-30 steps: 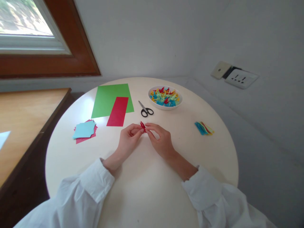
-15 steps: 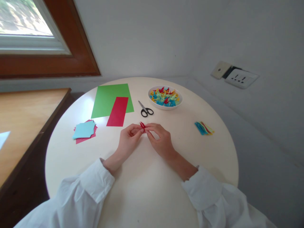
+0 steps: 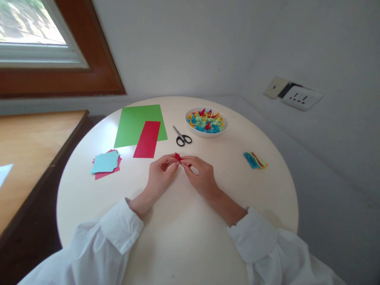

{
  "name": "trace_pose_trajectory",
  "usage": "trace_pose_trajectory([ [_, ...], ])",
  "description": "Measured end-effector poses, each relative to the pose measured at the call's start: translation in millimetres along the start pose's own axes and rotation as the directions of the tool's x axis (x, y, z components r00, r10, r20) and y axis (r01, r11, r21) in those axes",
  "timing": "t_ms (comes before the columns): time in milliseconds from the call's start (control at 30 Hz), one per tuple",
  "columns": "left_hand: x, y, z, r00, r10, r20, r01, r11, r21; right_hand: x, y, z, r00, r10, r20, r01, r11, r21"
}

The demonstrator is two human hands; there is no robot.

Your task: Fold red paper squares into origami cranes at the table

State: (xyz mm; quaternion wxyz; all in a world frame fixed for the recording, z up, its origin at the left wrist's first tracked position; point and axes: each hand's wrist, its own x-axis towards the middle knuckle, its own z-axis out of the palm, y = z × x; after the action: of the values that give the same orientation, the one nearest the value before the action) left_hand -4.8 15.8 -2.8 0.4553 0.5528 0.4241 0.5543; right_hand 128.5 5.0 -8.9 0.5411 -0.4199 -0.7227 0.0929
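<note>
Between my fingertips is a small red folded paper piece (image 3: 177, 156), with pointed tips standing up; it looks like a paper crane in the making of its shape, partly covered by fingers. My left hand (image 3: 162, 167) pinches its left side between thumb and forefinger. From the right, my right hand (image 3: 199, 173) pinches the same piece. Just beyond the hands lie scissors (image 3: 181, 136) with black handles. A white oval bowl (image 3: 207, 135) farther back holds many small folded paper cranes (image 3: 204, 120) in red, yellow, blue and pale green.
A red paper strip (image 3: 147, 139) overlaps a green sheet (image 3: 136, 118) at the back left. Light blue and pink paper squares (image 3: 105, 162) are stacked at left. Folded colored paper pieces (image 3: 255, 160) lie at right on the round white table (image 3: 184, 245). Walls stand behind and right.
The red piece's pointed tips, narrow and close together before, now look lower and more spread. Both hands stay in almost the same place, still pinching it.
</note>
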Motion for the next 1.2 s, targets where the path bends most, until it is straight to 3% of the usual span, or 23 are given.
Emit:
trace_pose_trajectory([
  [300, -1.4, 1.6, 0.3, 0.999, 0.044, 0.001, -0.044, 0.999, 0.007, 0.1, -0.6, 1.1, 0.998, 0.067, 0.002, -0.067, 0.994, 0.09],
  [467, -1.8, 3.4, 1.2, 0.999, 0.036, -0.011, -0.036, 0.999, 0.006, -0.6, -1.9, 2.2, 0.973, 0.23, 0.032, -0.232, 0.953, 0.195],
  [667, -2.2, 5.2, 0.5, 0.999, 0.027, -0.03, -0.027, 1.0, 0.017, -3.4, 1.6, 7.6, 0.907, 0.415, 0.073, -0.409, 0.825, 0.389],
  [1200, -1.3, 3.5, 0.5, 0.999, 0.025, -0.038, -0.024, 0.999, 0.041, -3.9, 5.3, 10.8, 0.919, 0.39, 0.054, -0.38, 0.842, 0.384],
])
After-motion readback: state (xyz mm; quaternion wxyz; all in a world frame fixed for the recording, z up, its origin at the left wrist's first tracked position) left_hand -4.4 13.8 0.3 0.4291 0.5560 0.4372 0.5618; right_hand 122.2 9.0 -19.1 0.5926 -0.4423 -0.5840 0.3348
